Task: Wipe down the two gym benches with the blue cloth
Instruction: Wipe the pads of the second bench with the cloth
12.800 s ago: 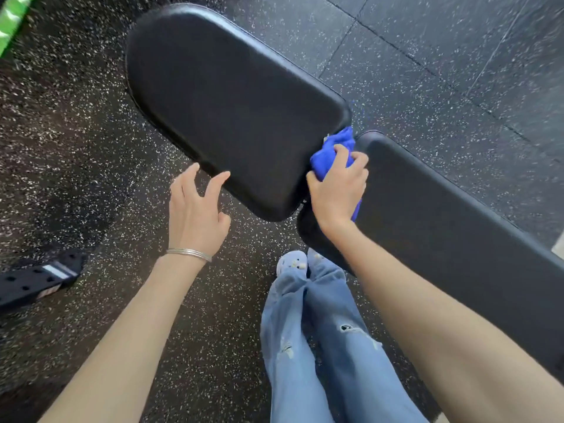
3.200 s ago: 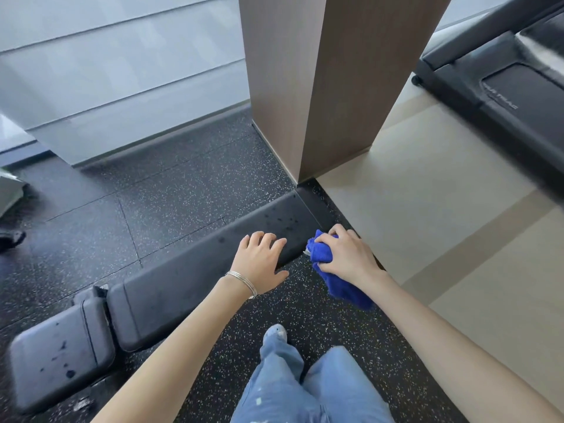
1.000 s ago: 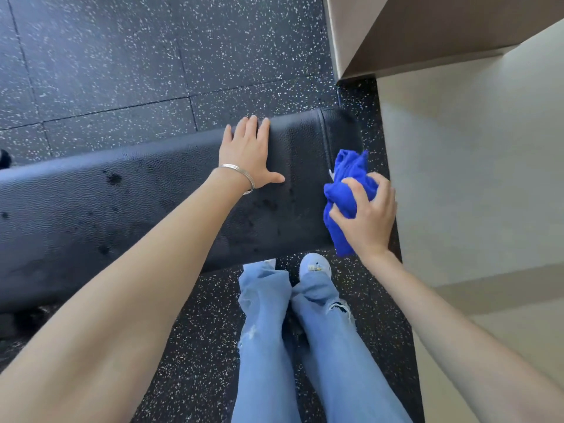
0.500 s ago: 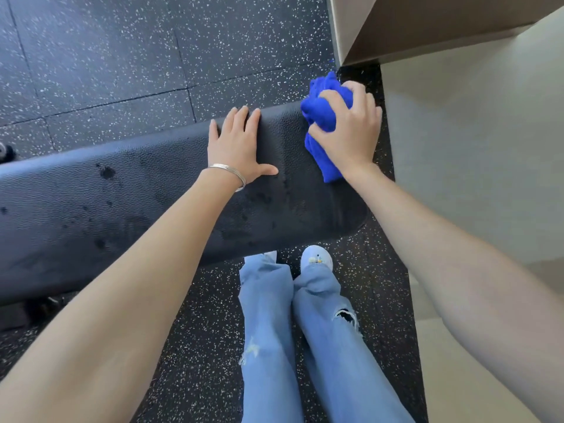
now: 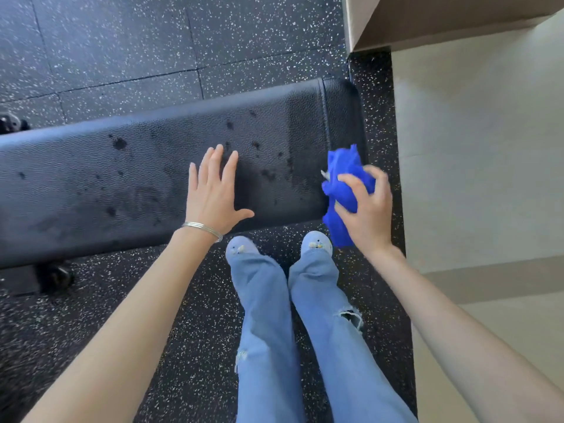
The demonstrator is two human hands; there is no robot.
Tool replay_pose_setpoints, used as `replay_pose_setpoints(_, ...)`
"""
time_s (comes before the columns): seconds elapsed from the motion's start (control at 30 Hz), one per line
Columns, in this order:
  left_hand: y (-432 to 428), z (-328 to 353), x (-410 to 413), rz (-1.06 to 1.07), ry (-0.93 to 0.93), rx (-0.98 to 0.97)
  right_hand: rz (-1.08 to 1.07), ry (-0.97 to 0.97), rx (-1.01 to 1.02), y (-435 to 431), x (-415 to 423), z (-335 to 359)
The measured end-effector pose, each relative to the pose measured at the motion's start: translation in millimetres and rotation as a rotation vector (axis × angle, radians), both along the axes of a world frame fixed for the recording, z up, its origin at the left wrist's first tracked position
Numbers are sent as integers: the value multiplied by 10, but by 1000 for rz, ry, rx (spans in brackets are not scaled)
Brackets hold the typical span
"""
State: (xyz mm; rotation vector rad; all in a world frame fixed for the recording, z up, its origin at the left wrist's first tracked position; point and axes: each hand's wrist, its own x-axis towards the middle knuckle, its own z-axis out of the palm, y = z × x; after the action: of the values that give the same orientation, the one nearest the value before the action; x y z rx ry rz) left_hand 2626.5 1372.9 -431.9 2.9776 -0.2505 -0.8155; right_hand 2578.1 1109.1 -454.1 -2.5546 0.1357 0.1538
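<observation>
Bright even daylight; soft shadows; right hand (image 5: 367, 210), blue cloth (image 5: 343, 181) motion-blurred; edges stretched.

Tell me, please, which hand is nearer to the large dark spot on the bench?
Left. The left hand lies flat on the bench, right of the spot. The right hand, gripping the blue cloth, is at the bench's far right end.
</observation>
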Motion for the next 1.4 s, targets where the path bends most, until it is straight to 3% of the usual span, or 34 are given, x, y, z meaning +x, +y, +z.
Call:
replay_pose_setpoints(0.13, 185, -31, -82, 42, 19, -2, 17, 12, -54, 188, 913, 34)
replay_pose_setpoints(0.23, 251, -63, -100, 42, 2, -34, -56, 13, -107, 378, 1129, -35)
replay_pose_setpoints(0.4, 317, -83, -139, 17, 30, -69, -60, -34, -151, 560, 261, -78)
replay_pose_setpoints(0.53, 476, -87, -200, -14, 22, -81, 122, 124, -152, 600, -323, 25)
replay_pose_setpoints(0.6, 568, -87, -243, -30, 25, -75, 199, 191, -70, 618, -401, 136)
replay_pose_setpoints(0.7, 727, -82, -295, -68, 26, -56, 271, 95, -42, 676, -170, 265)
replay_pose_setpoints(0.8, 879, -76, -293, -80, 11, -51, 81, -57, -55, 806, 401, 205)
replay_pose_setpoints(0.93, 1044, -101, -244, -73, -26, -57, -272, 18, -217, 1221, 951, -49)
replay_pose_setpoints(1.0, 1094, -121, -223, -68, -32, -72, -319, 25, -279, 1487, 908, -73)
replay_pose_setpoints(1.13, 1175, -144, -179, -54, -17, -95, 128, -77, -231, 1864, 252, -78)
replay_pose_setpoints(1.3, 1304, -156, -107, -139, -32, -88, 734, -169, -251, 1486, -85, -95)
replay_pose_setpoints(1.4, 1364, -191, 13, -155, -23, -78, 743, -141, -371, 996, 124, -41)
